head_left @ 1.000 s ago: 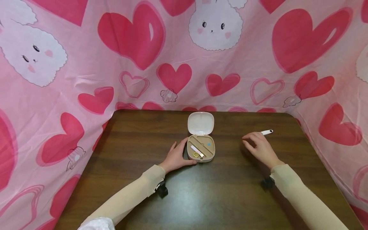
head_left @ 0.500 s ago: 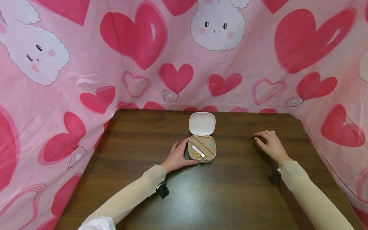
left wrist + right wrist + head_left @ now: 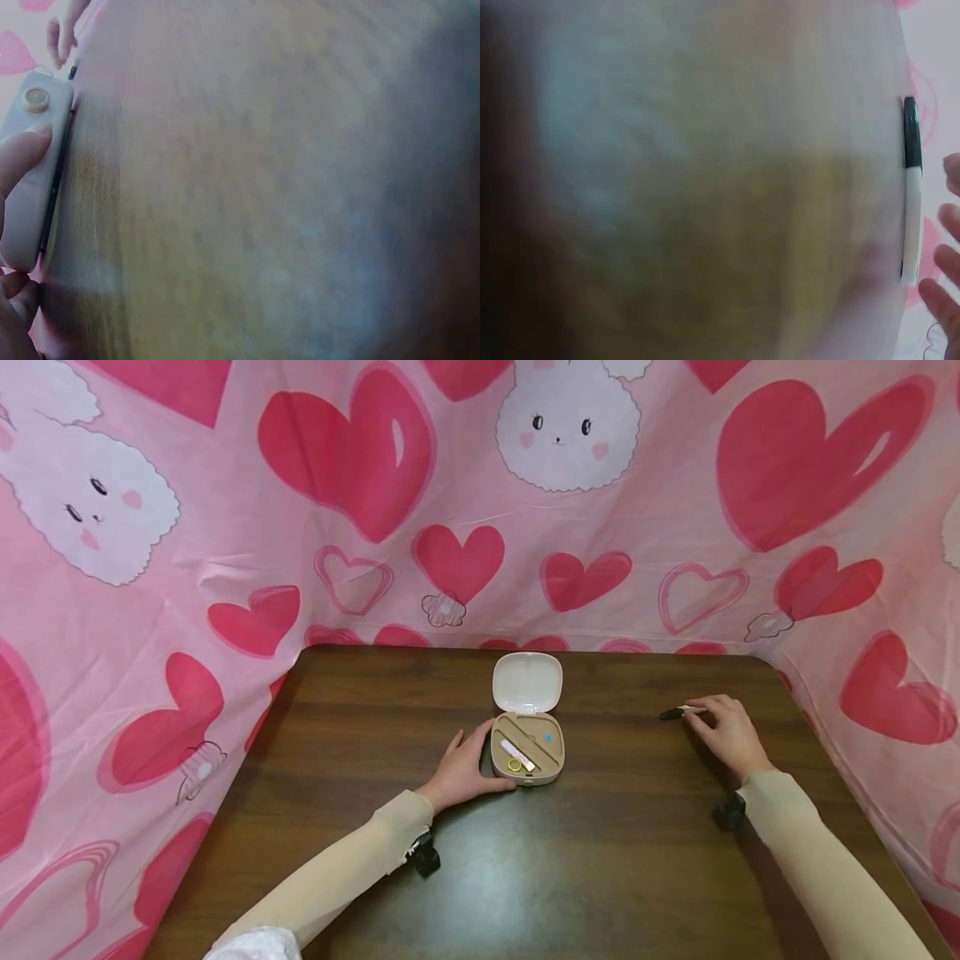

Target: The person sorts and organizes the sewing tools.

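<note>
A beige compartment case (image 3: 544, 778) stands on the table with its white lid (image 3: 527, 682) raised. Inside lie a small white stick (image 3: 517, 755), a gold ring (image 3: 514, 765) and a tiny blue piece (image 3: 548, 737). My left hand (image 3: 461, 774) grips the case at its front left, thumb on the front wall and fingers along the side. In the left wrist view that thumb is below a round gold button (image 3: 35, 99). Over on the right, my right hand (image 3: 723, 735) hovers by a black-and-white marker (image 3: 672, 713). The right wrist view shows its fingers (image 3: 941, 296) spread, apart from the marker.
The dark wooden table (image 3: 360, 710) reaches back to a pink cloth (image 3: 637, 518) with hearts and rabbits, which also hangs along both sides. Each wrist carries a small black camera, such as the left one (image 3: 426, 855).
My right hand has moved right along the marker, covering its white end and uncovering its black end. The left hand and the case have stayed in place.
</note>
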Action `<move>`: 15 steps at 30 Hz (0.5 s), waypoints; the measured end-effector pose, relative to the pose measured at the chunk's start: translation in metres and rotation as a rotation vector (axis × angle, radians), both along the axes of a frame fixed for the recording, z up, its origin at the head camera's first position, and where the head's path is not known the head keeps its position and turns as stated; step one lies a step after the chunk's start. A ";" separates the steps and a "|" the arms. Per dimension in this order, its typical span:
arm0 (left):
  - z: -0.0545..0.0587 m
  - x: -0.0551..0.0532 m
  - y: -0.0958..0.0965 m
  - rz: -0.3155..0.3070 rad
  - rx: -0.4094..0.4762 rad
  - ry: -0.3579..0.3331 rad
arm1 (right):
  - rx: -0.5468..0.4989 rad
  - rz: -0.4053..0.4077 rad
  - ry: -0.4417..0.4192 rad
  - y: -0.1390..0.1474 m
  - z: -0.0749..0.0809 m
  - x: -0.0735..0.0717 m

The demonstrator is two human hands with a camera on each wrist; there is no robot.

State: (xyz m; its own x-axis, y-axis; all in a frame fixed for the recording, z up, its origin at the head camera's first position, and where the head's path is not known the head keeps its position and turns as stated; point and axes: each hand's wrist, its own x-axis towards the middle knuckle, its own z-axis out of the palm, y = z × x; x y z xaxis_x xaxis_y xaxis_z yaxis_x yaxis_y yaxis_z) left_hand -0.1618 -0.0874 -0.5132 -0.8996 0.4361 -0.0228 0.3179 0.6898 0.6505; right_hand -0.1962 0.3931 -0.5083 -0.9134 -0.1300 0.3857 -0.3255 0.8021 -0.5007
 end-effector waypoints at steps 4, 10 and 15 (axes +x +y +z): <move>0.001 0.000 0.000 -0.002 0.002 0.004 | -0.002 -0.007 -0.036 0.008 0.000 -0.003; 0.000 -0.001 0.000 -0.003 0.005 0.007 | 0.021 0.019 -0.147 0.020 0.006 -0.009; 0.000 -0.001 0.000 -0.002 0.005 -0.003 | 0.038 0.022 -0.227 0.031 0.007 -0.014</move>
